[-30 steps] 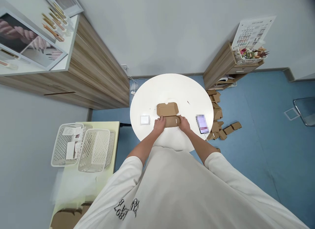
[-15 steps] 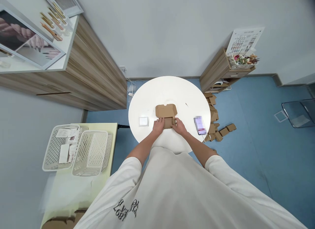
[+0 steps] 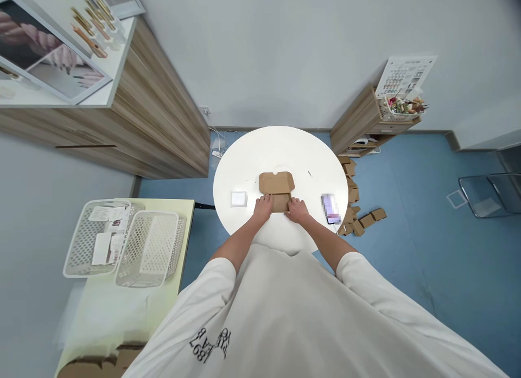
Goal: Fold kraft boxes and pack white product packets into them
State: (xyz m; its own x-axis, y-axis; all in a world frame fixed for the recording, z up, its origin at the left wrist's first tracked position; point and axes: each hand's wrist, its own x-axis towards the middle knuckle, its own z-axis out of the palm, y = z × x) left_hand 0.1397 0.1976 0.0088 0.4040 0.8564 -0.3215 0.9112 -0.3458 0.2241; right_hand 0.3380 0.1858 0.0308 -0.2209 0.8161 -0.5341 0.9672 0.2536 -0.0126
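Note:
A small brown cardboard box (image 3: 277, 183) lies on the white round table (image 3: 280, 150), its lid flap folded back away from me. My left hand (image 3: 264, 206) grips the left side wall of the box, fingers bent over the edge. On the opposite side my right hand (image 3: 297, 210) has its fingers closed on the right wall. The thumbs are hard to make out. A white square item (image 3: 238, 199) is to the left of the box, and a phone (image 3: 331, 209) with a blurred screen rests at the right.
Folded cardboard boxes (image 3: 367, 220) are piled on the floor to the right of the table. Two white plastic baskets (image 3: 148, 248) stand on a pale yellow table at the left. A wooden cabinet (image 3: 171, 107) rises at the back left, and a metal-framed chair (image 3: 488, 196) is far right.
The fingers of my right hand have shifted slightly along the box's right wall, where the side flap now looks pressed in. The left hand stays in place.

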